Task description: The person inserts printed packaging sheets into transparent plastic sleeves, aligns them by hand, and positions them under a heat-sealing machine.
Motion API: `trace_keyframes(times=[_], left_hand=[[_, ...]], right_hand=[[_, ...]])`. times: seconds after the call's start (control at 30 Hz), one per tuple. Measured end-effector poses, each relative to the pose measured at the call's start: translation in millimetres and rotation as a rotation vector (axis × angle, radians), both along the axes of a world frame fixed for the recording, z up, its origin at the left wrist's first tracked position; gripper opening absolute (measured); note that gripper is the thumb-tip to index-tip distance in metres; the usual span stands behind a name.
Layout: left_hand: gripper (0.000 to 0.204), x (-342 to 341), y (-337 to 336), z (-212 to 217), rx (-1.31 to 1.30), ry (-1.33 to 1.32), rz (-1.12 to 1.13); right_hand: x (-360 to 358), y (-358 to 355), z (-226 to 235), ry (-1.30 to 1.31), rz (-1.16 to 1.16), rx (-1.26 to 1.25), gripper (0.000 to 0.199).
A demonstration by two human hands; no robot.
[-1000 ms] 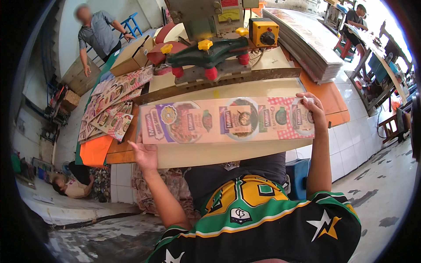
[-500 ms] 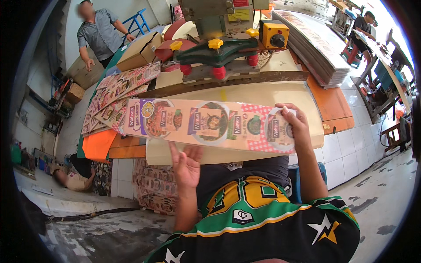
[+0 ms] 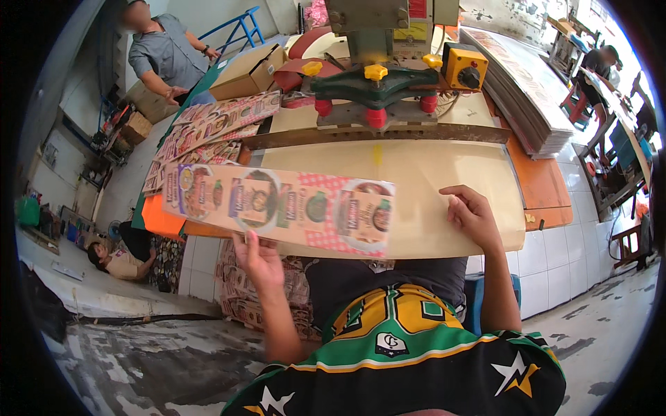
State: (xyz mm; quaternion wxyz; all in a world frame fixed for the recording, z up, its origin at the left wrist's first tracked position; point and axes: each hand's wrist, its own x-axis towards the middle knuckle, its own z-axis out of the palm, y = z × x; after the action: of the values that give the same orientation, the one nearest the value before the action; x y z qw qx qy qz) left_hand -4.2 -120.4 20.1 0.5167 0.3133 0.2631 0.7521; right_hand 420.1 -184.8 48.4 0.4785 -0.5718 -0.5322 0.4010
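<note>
Long pink printed rectangular sheet at the bare left hand, well apart from the bare right hand!
The left thumb meets its lower edge, though the other fingers are partly hidden, so I can't tell whether they pinch; the right fingers, loosely bent and parted, hover over the smooth cream board.
</note>
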Motion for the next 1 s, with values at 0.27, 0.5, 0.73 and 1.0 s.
trace_keyframes(times=[0.27, 0.5, 0.73, 1.0], left_hand=[[0.042, -92, 119, 18, 0.01, 0.002, 0.205], [0.038, -141, 253, 24, -0.184, -0.085, 0.27], [0.053, -164, 327, 56, -0.331, -0.153, 0.084], [0.059, -154, 315, 37, -0.242, 0.735, 0.362]], right_hand=[[1, 1, -2, 0.078, 0.034, 0.001, 0.026], [2, 0, -3, 0.094, 0.02, 0.001, 0.025], [3, -1, -1, 0.112, 0.035, 0.003, 0.025], [1, 1, -1, 0.112, 0.048, 0.013, 0.025]])
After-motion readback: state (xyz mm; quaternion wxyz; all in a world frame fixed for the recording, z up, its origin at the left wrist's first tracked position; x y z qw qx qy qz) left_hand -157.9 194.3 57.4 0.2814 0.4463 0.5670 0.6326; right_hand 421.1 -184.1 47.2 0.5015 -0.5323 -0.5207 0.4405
